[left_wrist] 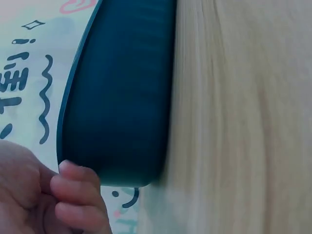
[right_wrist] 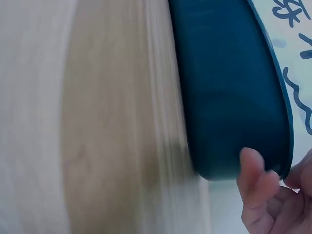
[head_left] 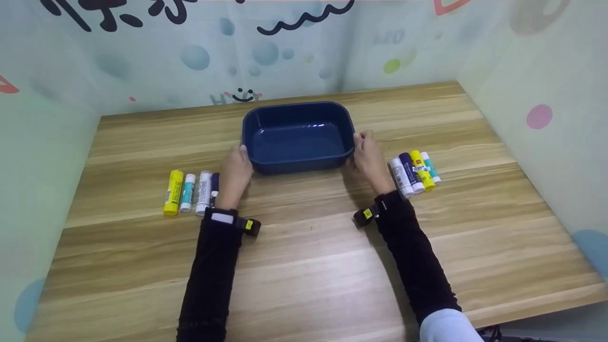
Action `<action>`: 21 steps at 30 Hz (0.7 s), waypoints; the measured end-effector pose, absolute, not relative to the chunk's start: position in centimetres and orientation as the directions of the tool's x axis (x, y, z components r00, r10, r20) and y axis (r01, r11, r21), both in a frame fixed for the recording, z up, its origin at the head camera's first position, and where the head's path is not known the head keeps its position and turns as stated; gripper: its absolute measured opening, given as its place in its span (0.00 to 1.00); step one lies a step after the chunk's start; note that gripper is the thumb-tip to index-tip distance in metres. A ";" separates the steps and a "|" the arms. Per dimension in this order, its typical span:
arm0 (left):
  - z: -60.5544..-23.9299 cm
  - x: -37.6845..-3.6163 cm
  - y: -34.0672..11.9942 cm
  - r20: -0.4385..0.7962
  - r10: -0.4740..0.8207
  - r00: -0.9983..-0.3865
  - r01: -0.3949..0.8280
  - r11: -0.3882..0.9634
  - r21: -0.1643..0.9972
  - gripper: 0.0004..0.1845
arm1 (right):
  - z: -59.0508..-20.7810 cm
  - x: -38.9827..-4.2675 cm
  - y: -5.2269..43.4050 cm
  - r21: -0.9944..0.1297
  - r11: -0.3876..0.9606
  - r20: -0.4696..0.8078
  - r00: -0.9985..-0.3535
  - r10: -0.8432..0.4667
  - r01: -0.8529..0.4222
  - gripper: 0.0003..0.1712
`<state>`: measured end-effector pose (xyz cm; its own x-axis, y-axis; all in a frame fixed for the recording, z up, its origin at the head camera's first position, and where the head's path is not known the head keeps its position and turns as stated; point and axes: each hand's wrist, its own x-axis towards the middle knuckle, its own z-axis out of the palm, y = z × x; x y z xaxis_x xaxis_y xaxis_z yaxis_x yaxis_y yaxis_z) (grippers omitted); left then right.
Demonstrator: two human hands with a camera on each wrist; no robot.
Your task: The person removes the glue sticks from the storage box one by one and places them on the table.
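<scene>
A dark blue rectangular tray point(head_left: 298, 105) stands empty at the middle of the wooden table point(head_left: 308, 256). My left hand point(head_left: 236, 172) grips its near left corner, thumb at the rim. My right hand point(head_left: 366, 156) holds its right end with curled fingers. In the left wrist view the fingers point(left_wrist: 78, 187) curl against the tray's wall point(left_wrist: 122, 97) just under the rim. Seen from the right wrist, a fingertip point(right_wrist: 253, 163) presses the tray's wall point(right_wrist: 224, 87) at the corner.
Several glue sticks point(head_left: 188, 192) lie in a row left of my left hand, the dark one partly hidden by it. Another row of glue sticks point(head_left: 416, 172) lies right of my right hand. Printed panels point(head_left: 532, 95) wall in the table's back and sides.
</scene>
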<state>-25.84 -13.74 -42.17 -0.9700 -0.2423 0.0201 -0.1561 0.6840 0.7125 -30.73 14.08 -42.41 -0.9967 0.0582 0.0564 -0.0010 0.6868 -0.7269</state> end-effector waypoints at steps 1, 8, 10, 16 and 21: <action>-42.2 -25.8 -13.7 0.019 -0.246 -0.969 -0.154 0.662 0.734 0.21 | -42.3 -30.7 14.1 -0.737 0.676 0.042 -0.998 0.052 0.004 0.22; -41.9 -25.8 -13.6 -0.069 -0.235 -0.970 -0.188 0.531 0.827 0.20 | -41.9 -30.2 13.8 -0.776 0.630 0.020 -1.000 -0.019 -0.028 0.23; -41.8 -25.8 -13.7 -0.082 -0.230 -0.970 -0.195 0.526 0.828 0.20 | -41.7 -30.2 13.8 -0.773 0.634 0.007 -0.999 -0.033 -0.027 0.24; -41.5 -25.7 -14.1 -0.074 -0.222 -0.972 -0.191 0.569 0.800 0.19 | -41.1 -30.0 13.7 -0.753 0.657 -0.005 -0.998 -0.066 -0.039 0.26; -41.0 -25.4 -14.6 0.017 -0.249 -0.968 -0.156 0.660 0.735 0.20 | -40.0 -29.7 13.7 -0.670 0.729 0.101 -0.990 -0.096 -0.139 0.28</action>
